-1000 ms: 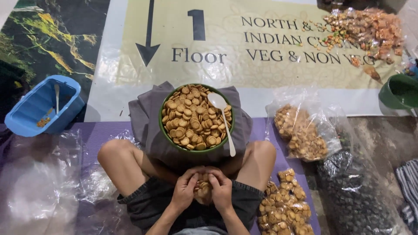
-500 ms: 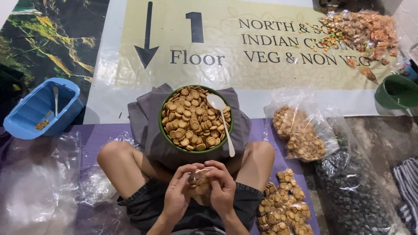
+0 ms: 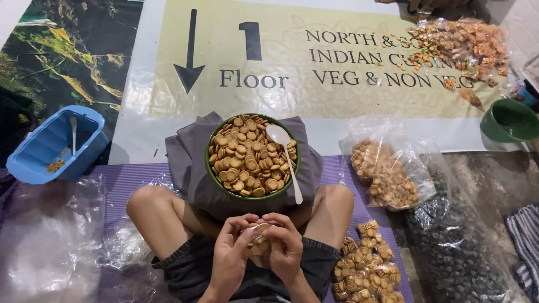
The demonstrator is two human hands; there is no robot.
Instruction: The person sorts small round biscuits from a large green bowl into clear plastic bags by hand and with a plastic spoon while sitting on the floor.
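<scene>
Both my hands hold a small clear plastic packet of round biscuits [image 3: 256, 242] over my lap. My left hand [image 3: 231, 257] grips its left side and my right hand [image 3: 285, 247] pinches its top right. Just beyond them a green bowl [image 3: 210, 168] full of small round biscuits sits on a grey cloth [image 3: 185, 163] between my knees. A white plastic spoon [image 3: 285, 157] lies across the bowl's right side.
Several filled biscuit packets [image 3: 366, 269] lie by my right knee, and a large open bag of biscuits [image 3: 384, 171] beside them. A blue tub [image 3: 53, 143] with a spoon is at left, a green bowl [image 3: 510, 120] at right, mixed snacks [image 3: 460, 45] far right, empty plastic bags [image 3: 45, 235] at left.
My hands have risen slightly and turned the packet between the fingers; the right hand now pinches its top. The bowl and spoon have not moved.
</scene>
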